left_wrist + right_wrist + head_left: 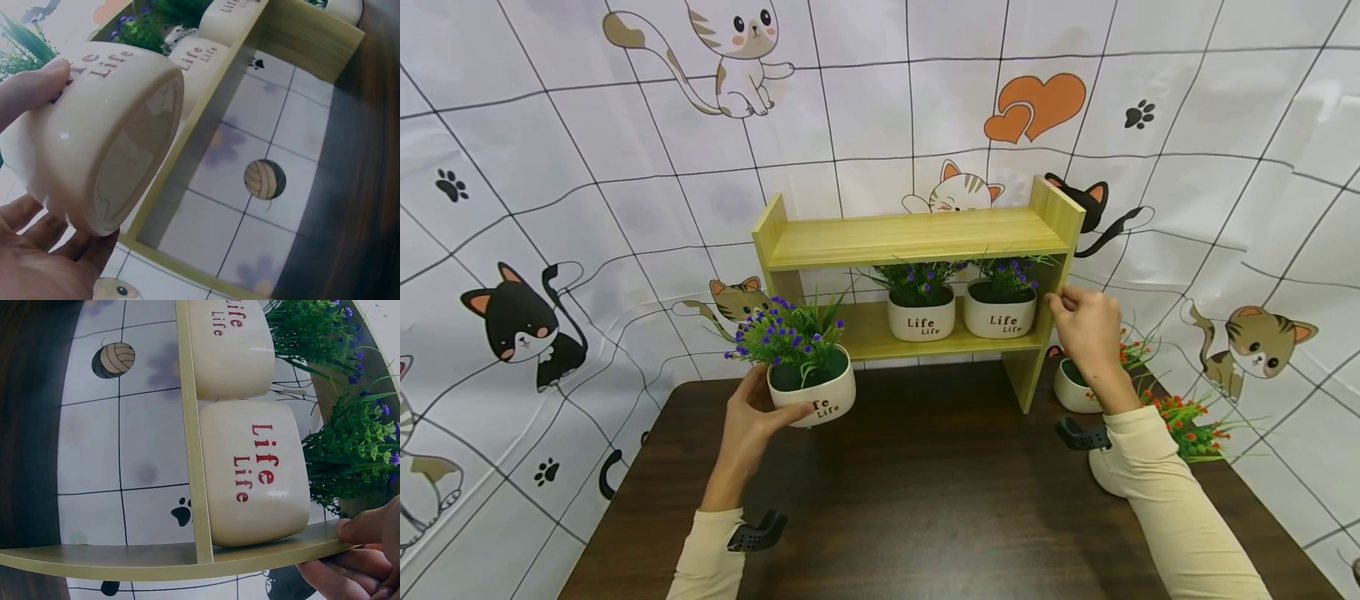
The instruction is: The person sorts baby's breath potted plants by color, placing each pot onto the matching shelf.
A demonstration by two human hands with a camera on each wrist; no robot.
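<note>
My left hand grips a white flowerpot with purple flowers and green leaves, thumb over its "Life" lettering and fingers around the other side. The pot is tilted in front of the left end of a wooden shelf; its underside shows in the left wrist view. With my right hand I pinch the shelf's right side panel, thumb on the inner face and fingers outside. Two matching flowerpots, one at the right and one nearer the middle, stand side by side on the lower board.
Beyond the shelf's right side, two white pots with orange-red flowers stand on the dark wooden table: a rear pot and a front pot partly covered by my right sleeve. A cat-patterned wall covering rises behind and beside the table.
</note>
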